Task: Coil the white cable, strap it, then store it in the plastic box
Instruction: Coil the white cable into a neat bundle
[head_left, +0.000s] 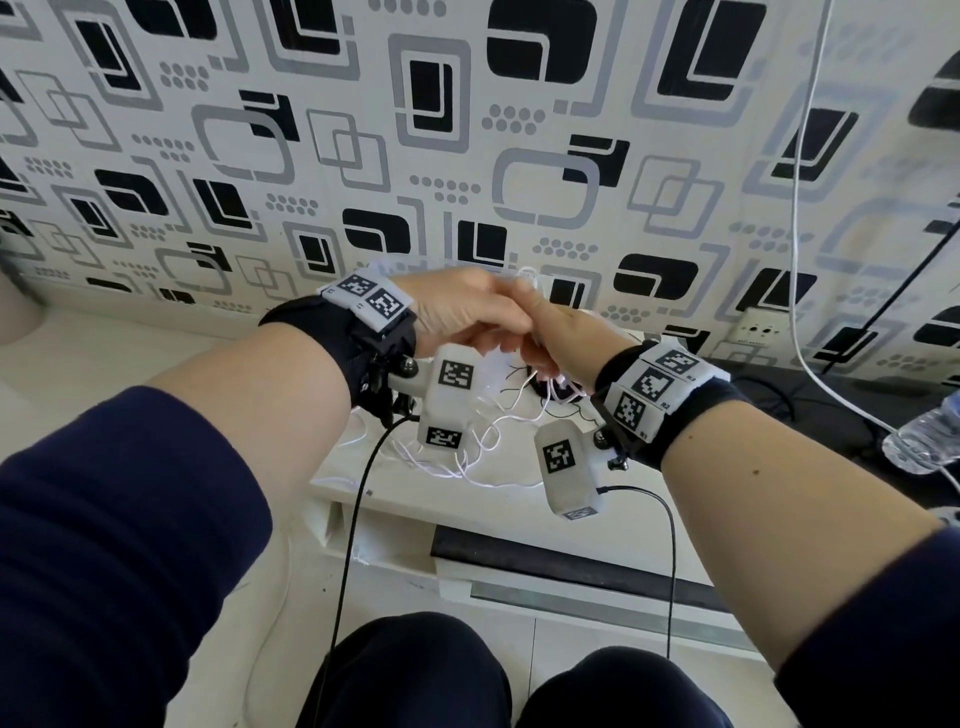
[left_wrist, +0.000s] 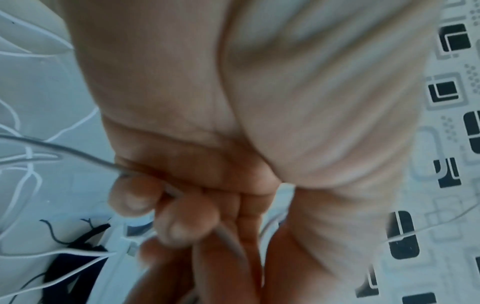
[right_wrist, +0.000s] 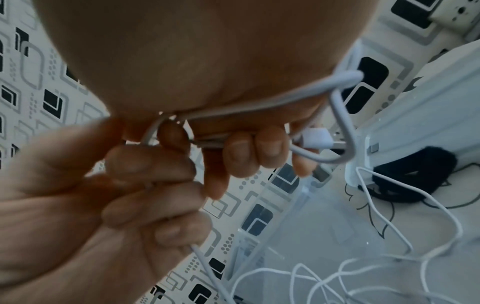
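My left hand (head_left: 467, 312) and right hand (head_left: 556, 332) meet in the air above the white table (head_left: 395, 499). Both grip the thin white cable (head_left: 488, 431), whose loose length hangs down into a tangle on the tabletop. In the right wrist view my right fingers (right_wrist: 254, 152) curl round a few small loops of cable (right_wrist: 259, 105) with the white USB plug (right_wrist: 315, 139) sticking out beside them. My left hand (right_wrist: 145, 185) pinches the strand just beside them. The clear plastic box (right_wrist: 311, 226) stands open on the table below the hands.
A pile of black straps (right_wrist: 413, 174) lies on the table beside the box. A water bottle (head_left: 924, 441) lies at the right edge. Another white cord (head_left: 800, 208) hangs down the patterned wall near a socket (head_left: 758, 332). My knees sit under the table's front edge.
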